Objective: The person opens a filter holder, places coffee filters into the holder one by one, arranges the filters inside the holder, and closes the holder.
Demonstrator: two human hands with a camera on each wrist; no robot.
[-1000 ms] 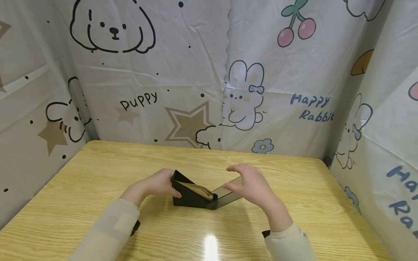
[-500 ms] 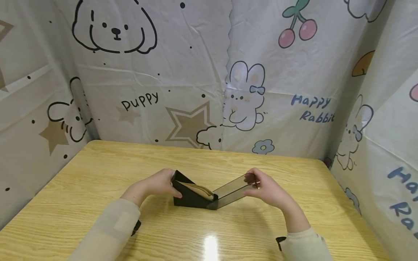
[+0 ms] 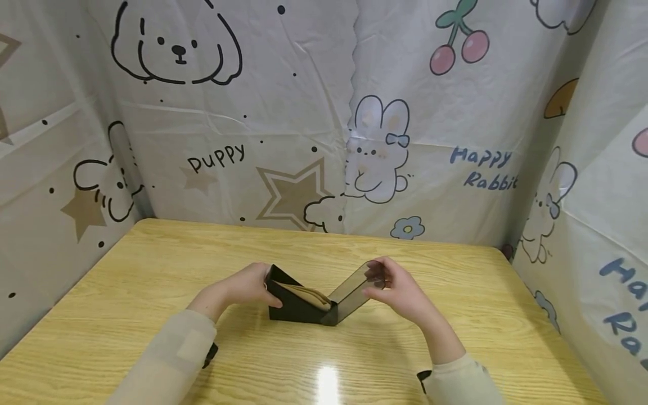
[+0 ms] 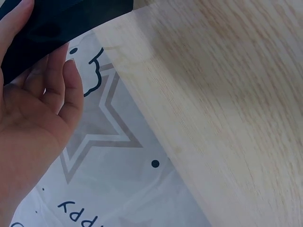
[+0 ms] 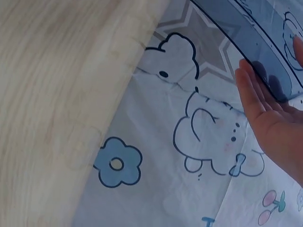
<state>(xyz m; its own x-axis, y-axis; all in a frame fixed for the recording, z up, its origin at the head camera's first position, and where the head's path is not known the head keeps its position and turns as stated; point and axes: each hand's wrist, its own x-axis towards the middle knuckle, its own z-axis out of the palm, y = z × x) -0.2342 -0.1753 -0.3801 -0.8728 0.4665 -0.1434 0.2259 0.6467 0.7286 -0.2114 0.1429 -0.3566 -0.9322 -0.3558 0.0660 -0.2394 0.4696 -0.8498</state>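
A black box with a sloping open top stands on the table, with thin brown paper sheets inside, like coffee filters. My left hand grips the box's tall left end, thumb on the near side. The left wrist view shows my fingers under the dark box wall. A smoky see-through lid is hinged at the box's low right end and slants up to the right. My right hand holds its raised end, thumb in front. Through the tinted lid, fingertips show behind it in the right wrist view.
The wood-grain table runs back to a white printed curtain, which also hangs along the left and right sides. A bright light reflection lies on the tabletop near the front.
My right hand first moved right and took hold of the lid's end. Since then it has swung the lid up and leftward to a steeper slant. The left hand and box stay put.
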